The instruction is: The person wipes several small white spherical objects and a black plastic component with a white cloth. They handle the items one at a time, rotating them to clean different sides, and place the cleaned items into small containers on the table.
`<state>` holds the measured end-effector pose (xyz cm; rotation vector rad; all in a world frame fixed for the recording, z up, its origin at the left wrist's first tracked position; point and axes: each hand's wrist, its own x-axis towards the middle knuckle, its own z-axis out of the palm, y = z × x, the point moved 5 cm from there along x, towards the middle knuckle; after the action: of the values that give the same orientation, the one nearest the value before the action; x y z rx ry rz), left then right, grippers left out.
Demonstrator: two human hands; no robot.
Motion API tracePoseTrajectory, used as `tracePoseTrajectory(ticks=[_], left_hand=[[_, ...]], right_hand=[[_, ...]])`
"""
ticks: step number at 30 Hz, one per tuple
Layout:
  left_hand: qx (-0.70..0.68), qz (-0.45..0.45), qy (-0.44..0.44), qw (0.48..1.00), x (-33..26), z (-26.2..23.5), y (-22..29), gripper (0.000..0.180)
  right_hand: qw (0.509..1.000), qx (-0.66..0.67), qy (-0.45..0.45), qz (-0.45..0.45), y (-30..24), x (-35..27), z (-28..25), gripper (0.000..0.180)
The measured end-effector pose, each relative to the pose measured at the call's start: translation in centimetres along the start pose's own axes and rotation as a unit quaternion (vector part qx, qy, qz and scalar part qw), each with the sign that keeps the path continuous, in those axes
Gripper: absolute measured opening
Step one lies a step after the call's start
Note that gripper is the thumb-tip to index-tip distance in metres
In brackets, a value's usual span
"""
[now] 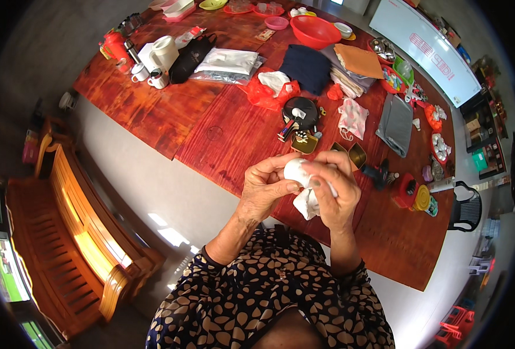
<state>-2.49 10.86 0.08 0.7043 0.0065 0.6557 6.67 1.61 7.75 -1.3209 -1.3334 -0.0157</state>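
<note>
Above the near edge of the table, my two hands come together around something white. My left hand grips a smooth, rounded white object between thumb and fingers; its kind is not clear. From the other side my right hand presses a crumpled white cloth against it, with one end hanging below the fingers. Just beyond the hands are a gold tin with small white pieces in it and an open, empty-looking gold tin. A round black case lies behind them.
The red-brown wooden table holds a red basin, folded dark cloth, a grey folded cloth, a patterned drawstring pouch and a white jug. A wooden bench stands left, a black chair right.
</note>
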Motion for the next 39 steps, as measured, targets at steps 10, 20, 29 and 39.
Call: tracePoseTrajectory(ticks=[10, 20, 29, 39], left_hand=[[-0.12, -0.043, 0.067, 0.99, 0.7, -0.3, -1.5, 0.043], [-0.141, -0.085, 0.114, 0.98, 1.0, -0.3, -1.6, 0.039], [-0.12, -0.073, 0.102, 0.985, 1.1, -0.2, -1.4, 0.036], [-0.096, -0.088, 0.067, 0.989, 1.1, 0.1, -1.5, 0.036]], right_hand=[[0.995, -0.029, 0.07, 0.058, 1.9, -1.3, 1.1, 0.029], [0.993, -0.079, 0.06, -0.063, 0.7, -2.5, 1.7, 0.043], [0.99, -0.102, 0.05, -0.078, 0.4, -1.5, 2.1, 0.046], [0.992, -0.104, 0.064, -0.041, 0.3, -1.5, 0.8, 0.043]])
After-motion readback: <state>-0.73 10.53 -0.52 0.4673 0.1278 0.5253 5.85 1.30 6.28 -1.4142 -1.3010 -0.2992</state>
